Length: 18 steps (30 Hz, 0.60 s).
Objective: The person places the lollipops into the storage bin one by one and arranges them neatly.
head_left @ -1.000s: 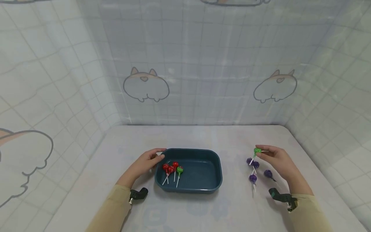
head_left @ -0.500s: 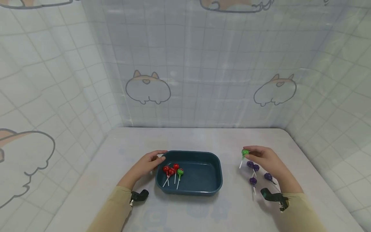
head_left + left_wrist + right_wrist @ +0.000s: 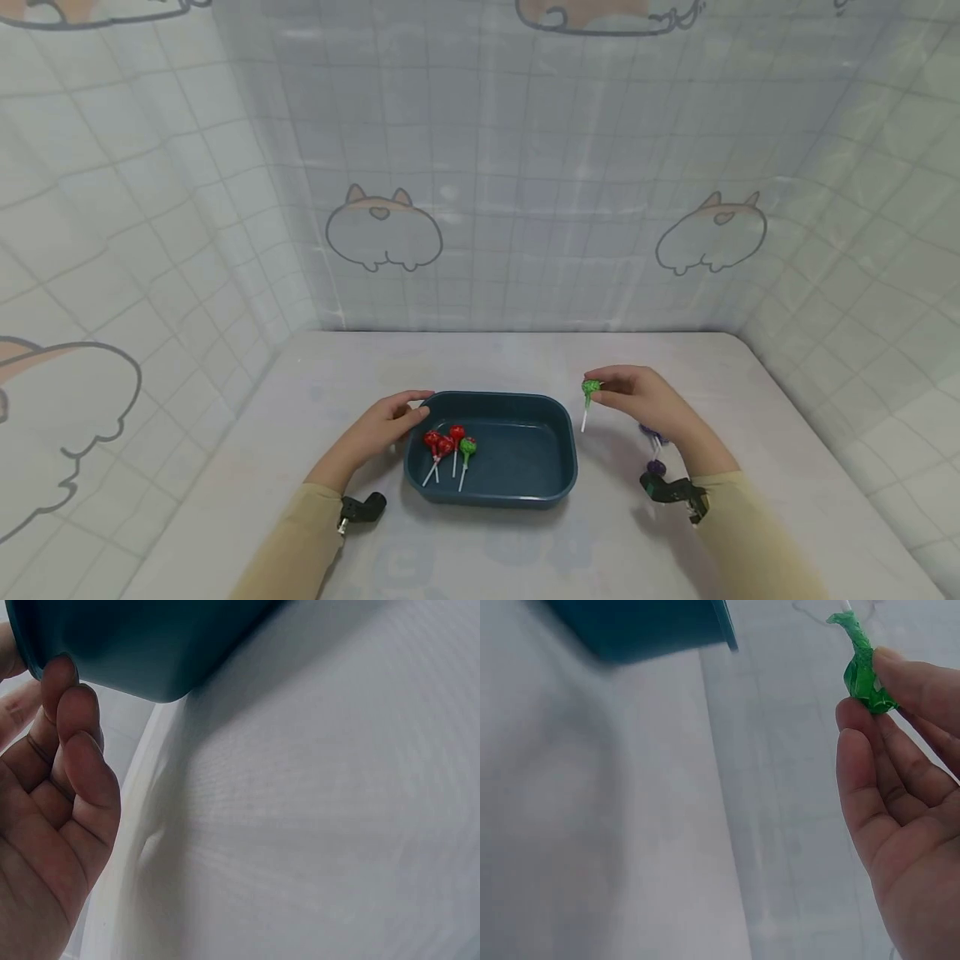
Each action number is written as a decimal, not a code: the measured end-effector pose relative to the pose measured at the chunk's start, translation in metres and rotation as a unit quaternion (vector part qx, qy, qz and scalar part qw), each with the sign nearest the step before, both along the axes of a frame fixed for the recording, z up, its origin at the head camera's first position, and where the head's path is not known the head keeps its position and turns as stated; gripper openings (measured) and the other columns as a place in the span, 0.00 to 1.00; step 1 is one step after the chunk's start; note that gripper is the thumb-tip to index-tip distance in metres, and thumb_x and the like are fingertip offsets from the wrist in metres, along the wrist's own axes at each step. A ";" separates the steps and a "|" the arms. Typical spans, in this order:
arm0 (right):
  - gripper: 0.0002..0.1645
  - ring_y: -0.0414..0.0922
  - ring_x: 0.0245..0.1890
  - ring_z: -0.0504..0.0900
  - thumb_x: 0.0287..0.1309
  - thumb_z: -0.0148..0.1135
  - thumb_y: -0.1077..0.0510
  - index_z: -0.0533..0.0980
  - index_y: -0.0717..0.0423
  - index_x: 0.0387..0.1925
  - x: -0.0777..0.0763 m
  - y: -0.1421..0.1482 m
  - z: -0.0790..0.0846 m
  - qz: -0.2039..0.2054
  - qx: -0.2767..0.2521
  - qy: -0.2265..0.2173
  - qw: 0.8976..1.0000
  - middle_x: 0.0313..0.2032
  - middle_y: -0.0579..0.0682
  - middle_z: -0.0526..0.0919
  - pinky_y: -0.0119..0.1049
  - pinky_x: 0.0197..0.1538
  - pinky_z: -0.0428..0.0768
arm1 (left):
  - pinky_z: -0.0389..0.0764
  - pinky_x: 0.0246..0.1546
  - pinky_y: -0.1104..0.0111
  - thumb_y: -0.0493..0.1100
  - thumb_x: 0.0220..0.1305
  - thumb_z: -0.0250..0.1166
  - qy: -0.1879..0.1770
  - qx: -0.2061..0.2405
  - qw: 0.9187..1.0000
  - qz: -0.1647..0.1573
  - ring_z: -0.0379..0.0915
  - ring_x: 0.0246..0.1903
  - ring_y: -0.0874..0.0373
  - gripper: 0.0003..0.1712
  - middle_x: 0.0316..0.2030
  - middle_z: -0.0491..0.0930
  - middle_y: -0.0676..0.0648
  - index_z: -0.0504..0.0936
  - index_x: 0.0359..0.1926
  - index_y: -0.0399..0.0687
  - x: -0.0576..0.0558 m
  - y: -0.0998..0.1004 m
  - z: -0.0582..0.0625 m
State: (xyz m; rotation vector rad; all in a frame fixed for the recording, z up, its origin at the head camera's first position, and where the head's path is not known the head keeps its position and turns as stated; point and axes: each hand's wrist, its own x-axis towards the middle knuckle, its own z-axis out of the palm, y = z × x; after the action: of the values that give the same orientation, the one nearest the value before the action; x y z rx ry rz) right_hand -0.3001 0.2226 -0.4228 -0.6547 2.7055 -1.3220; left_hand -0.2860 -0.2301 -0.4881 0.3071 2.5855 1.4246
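Right grip (image 3: 636, 395) pinches a green lollipop (image 3: 591, 387) — left grip (image 3: 384, 423) holds tray (image 3: 519, 454).

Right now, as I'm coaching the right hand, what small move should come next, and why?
Probably move the right hand leftward, over the dark teal rounded-rectangular tray: the hand pinches a green-wrapped lollipop just to the tray's right, and another green one already lies inside, beside red-wrapped lollipops.

Tray (image 3: 521, 454) dark teal; held lollipop (image 3: 591, 387) green; sleeves (image 3: 296, 533) beige; backdrop (image 3: 525, 233) grid-patterned.
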 end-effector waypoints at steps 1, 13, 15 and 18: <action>0.23 0.45 0.50 0.82 0.62 0.67 0.46 0.80 0.48 0.56 -0.001 -0.004 0.001 0.004 0.000 -0.003 1.000 0.50 0.44 0.83 0.44 0.50 0.80 | 0.72 0.24 0.60 0.56 0.70 0.62 0.000 0.000 1.000 0.000 0.71 0.25 0.49 0.24 0.24 0.74 0.44 0.76 0.64 0.62 0.000 0.000 0.000; 0.20 0.42 0.44 0.83 0.61 0.69 0.48 0.81 0.46 0.54 -0.008 -0.043 0.006 0.071 -0.005 -0.021 0.997 0.46 0.41 0.84 0.39 0.47 0.81 | 0.73 0.26 0.61 0.58 0.69 0.62 -0.009 0.002 1.000 0.010 0.72 0.26 0.49 0.24 0.26 0.75 0.45 0.76 0.64 0.65 0.002 0.000 -0.002; 0.20 0.42 0.43 0.83 0.61 0.69 0.48 0.81 0.45 0.54 -0.009 -0.049 0.007 0.082 -0.002 -0.020 0.996 0.45 0.40 0.84 0.39 0.46 0.81 | 0.73 0.26 0.61 0.58 0.69 0.62 -0.008 0.001 1.000 0.010 0.72 0.26 0.49 0.24 0.26 0.75 0.45 0.76 0.64 0.65 0.002 0.000 -0.002; 0.20 0.41 0.44 0.83 0.62 0.68 0.47 0.81 0.44 0.54 -0.012 -0.059 0.010 0.097 0.004 -0.019 0.995 0.45 0.39 0.84 0.39 0.46 0.81 | 0.73 0.26 0.61 0.58 0.69 0.62 -0.008 0.004 1.000 0.009 0.72 0.27 0.49 0.23 0.27 0.75 0.45 0.76 0.64 0.64 0.001 0.001 -0.002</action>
State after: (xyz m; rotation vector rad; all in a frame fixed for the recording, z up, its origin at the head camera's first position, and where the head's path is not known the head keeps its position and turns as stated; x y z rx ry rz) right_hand -0.3118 0.1639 -0.4129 -0.8569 2.5400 -1.2633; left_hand -0.2845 -0.2295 -0.4899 0.2729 2.5766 1.4388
